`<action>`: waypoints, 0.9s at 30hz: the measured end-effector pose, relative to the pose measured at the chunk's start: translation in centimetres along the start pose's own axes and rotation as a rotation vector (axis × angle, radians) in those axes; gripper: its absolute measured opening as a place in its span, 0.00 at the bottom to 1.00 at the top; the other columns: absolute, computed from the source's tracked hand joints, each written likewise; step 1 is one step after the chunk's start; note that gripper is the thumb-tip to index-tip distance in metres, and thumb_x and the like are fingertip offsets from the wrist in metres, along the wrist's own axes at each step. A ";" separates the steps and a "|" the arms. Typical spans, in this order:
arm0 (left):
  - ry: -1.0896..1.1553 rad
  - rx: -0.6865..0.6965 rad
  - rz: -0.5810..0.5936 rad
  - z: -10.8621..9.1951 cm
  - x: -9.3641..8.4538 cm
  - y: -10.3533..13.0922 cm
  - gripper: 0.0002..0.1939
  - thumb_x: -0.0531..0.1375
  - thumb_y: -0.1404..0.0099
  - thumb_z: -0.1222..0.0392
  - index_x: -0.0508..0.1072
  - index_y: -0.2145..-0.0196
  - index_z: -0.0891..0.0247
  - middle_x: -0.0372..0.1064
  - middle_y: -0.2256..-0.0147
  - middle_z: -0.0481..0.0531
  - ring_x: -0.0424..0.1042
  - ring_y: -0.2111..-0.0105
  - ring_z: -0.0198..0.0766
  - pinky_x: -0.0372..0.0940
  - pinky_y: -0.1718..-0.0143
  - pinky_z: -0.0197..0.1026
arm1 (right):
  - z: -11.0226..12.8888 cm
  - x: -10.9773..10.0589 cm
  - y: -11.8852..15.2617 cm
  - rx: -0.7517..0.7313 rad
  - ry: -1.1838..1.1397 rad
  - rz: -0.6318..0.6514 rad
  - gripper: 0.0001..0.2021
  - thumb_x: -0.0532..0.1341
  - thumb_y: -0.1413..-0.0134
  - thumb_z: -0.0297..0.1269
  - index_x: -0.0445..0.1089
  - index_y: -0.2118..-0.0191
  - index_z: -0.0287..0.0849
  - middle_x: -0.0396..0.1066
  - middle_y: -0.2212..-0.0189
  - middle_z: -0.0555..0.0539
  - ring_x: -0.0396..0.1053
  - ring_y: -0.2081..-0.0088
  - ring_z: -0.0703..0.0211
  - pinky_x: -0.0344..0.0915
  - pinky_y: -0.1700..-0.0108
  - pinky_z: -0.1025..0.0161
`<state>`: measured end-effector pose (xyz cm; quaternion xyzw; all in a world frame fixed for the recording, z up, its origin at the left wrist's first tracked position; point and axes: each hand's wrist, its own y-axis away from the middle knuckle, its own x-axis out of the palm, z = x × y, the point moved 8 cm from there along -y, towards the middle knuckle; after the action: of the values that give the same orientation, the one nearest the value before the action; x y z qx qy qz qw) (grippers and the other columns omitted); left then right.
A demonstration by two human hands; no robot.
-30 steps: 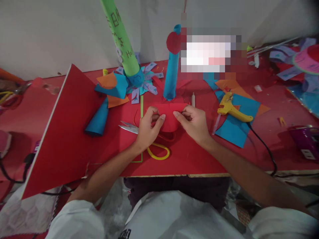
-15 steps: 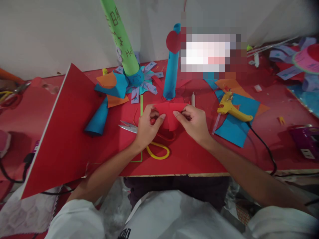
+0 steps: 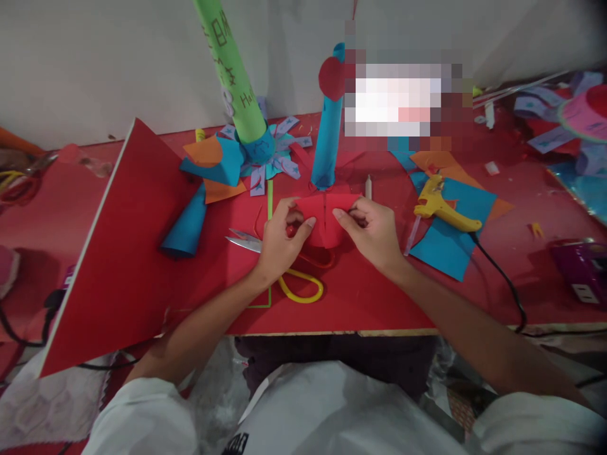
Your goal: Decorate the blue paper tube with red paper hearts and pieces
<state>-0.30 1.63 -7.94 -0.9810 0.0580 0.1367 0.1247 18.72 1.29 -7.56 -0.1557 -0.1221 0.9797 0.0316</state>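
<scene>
Red paper (image 3: pixel 313 208) is stretched between my two hands above the red table, with a narrow dark gap down its middle. My left hand (image 3: pixel 284 237) pinches its left part between thumb and fingers. The right part is pinched the same way by my right hand (image 3: pixel 372 230). Scissors with yellow and red handles (image 3: pixel 301 298) lie under and beside my left hand, their blades pointing left. Just behind the paper stands a blue paper tube (image 3: pixel 326 139) with a red disc (image 3: pixel 331 79) near its top.
A yellow glue gun (image 3: pixel 446 207) lies on blue paper (image 3: pixel 443 256) at the right. A large red board (image 3: pixel 118 259) leans at the left. Behind are a green tube (image 3: pixel 237 82) and a blue cone (image 3: pixel 187 227). A purple box (image 3: pixel 581 272) sits far right.
My right hand has shifted slightly right with its part of the red paper. A dark gap now shows between the two parts, where they overlapped before.
</scene>
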 end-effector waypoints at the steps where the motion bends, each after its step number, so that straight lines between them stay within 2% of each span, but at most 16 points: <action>1: -0.005 0.002 0.003 0.0 0.0 0.0 0.15 0.65 0.30 0.52 0.65 0.51 0.58 0.67 0.72 0.41 0.67 0.72 0.32 0.58 0.69 0.37 | 0.0 0.0 0.0 -0.002 0.000 0.000 0.19 0.66 0.38 0.51 0.65 0.72 0.45 0.62 0.82 0.55 0.57 0.77 0.65 0.52 0.73 0.63; 6: -0.016 0.020 0.005 0.2 0.0 0.1 0.14 0.65 0.29 0.52 0.66 0.52 0.58 0.68 0.71 0.42 0.68 0.71 0.33 0.61 0.66 0.38 | -0.2 0.1 0.0 -0.013 -0.008 0.011 0.17 0.66 0.36 0.49 0.67 0.71 0.44 0.64 0.81 0.55 0.58 0.77 0.65 0.53 0.72 0.63; 12: 0.058 0.055 0.056 -0.2 0.6 0.0 0.12 0.64 0.28 0.51 0.66 0.56 0.59 0.76 0.64 0.48 0.75 0.64 0.35 0.66 0.61 0.38 | -0.3 0.3 0.0 0.000 0.002 0.026 0.17 0.65 0.37 0.51 0.68 0.70 0.44 0.64 0.81 0.54 0.57 0.77 0.64 0.53 0.72 0.62; 18: 0.078 0.009 0.047 0.2 0.9 0.1 0.14 0.65 0.28 0.50 0.65 0.58 0.59 0.74 0.66 0.47 0.72 0.67 0.34 0.64 0.65 0.38 | 0.0 0.4 0.1 -0.005 0.026 0.027 0.22 0.65 0.37 0.56 0.63 0.73 0.45 0.60 0.82 0.55 0.54 0.77 0.64 0.51 0.73 0.62; 22: 0.086 -0.024 0.039 0.6 1.0 0.2 0.17 0.66 0.29 0.46 0.64 0.59 0.58 0.69 0.68 0.46 0.70 0.68 0.34 0.61 0.67 0.38 | 0.0 0.6 0.3 -0.011 0.044 0.039 0.23 0.64 0.36 0.57 0.63 0.73 0.46 0.61 0.82 0.54 0.54 0.76 0.64 0.51 0.73 0.62; 27: 0.127 -0.032 0.035 1.0 1.2 0.1 0.18 0.67 0.30 0.44 0.65 0.58 0.57 0.69 0.66 0.47 0.73 0.63 0.38 0.67 0.62 0.40 | 0.2 0.6 0.4 -0.032 0.090 0.033 0.22 0.64 0.36 0.56 0.65 0.72 0.45 0.60 0.82 0.55 0.54 0.77 0.64 0.52 0.73 0.62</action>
<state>0.55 1.67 -9.20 -0.9884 0.0805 0.0772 0.1027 18.12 0.92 -7.69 -0.2020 -0.1335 0.9701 0.0182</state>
